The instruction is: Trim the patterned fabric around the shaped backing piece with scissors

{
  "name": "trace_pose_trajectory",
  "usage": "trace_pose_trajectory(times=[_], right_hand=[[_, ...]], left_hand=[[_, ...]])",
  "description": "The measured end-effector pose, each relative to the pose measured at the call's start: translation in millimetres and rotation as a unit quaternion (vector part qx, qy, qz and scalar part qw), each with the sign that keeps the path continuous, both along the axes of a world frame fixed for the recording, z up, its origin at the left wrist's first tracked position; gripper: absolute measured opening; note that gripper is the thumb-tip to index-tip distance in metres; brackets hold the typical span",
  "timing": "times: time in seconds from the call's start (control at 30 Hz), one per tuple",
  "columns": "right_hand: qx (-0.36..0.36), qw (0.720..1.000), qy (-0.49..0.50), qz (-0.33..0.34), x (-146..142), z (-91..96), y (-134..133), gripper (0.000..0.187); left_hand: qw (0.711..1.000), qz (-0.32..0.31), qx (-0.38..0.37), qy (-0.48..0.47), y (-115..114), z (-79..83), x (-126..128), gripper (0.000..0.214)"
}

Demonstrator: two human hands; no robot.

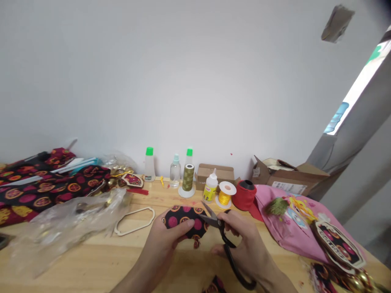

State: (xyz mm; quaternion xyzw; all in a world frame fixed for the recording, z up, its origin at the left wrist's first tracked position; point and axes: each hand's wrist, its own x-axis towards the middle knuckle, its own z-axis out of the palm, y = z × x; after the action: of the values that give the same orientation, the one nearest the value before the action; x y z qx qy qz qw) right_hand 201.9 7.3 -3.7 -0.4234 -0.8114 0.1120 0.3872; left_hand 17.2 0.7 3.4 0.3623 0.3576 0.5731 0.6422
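Observation:
My left hand [166, 238] pinches a small piece of black fabric with pink and orange circles [185, 219], holding it just above the wooden table [91, 260]. My right hand [244, 244] grips black scissors [224, 240]. Their blades are parted at the fabric's right edge. A scrap of the same cloth [215, 285] lies near the bottom edge, between my wrists.
Behind stand glue bottles [149, 164], an olive thread cone [187, 179], a small white glue bottle [210, 186], a yellow spool [225, 195] and a red spool [244, 194]. Patterned cloth [45, 189], a plastic bag [70, 221] and a white template [134, 219] lie left; pink cloth [293, 228] and cardboard boxes [284, 173] lie right.

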Motion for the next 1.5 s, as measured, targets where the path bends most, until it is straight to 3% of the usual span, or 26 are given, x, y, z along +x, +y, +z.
trace_pose_trajectory(times=[0.63, 0.97, 1.4, 1.5], right_hand=[[0.093, 0.991, -0.091, -0.021, 3, -1.8, 0, 0.035], [0.109, 0.984, -0.141, 0.018, 12, 3.6, 2, 0.036], [0.126, 0.974, -0.182, 0.039, 21, 8.2, 3, 0.031], [0.076, 0.984, -0.155, 0.033, 19, 6.0, 4, 0.031]], left_hand=[[1.000, -0.018, 0.001, 0.014, 2, -2.7, 0, 0.020], [0.994, -0.040, 0.031, 0.101, 8, -8.4, -9, 0.018], [0.990, -0.076, 0.021, 0.115, 7, -11.7, -13, 0.020], [0.993, -0.078, 0.011, 0.084, 7, -10.2, -11, 0.019]])
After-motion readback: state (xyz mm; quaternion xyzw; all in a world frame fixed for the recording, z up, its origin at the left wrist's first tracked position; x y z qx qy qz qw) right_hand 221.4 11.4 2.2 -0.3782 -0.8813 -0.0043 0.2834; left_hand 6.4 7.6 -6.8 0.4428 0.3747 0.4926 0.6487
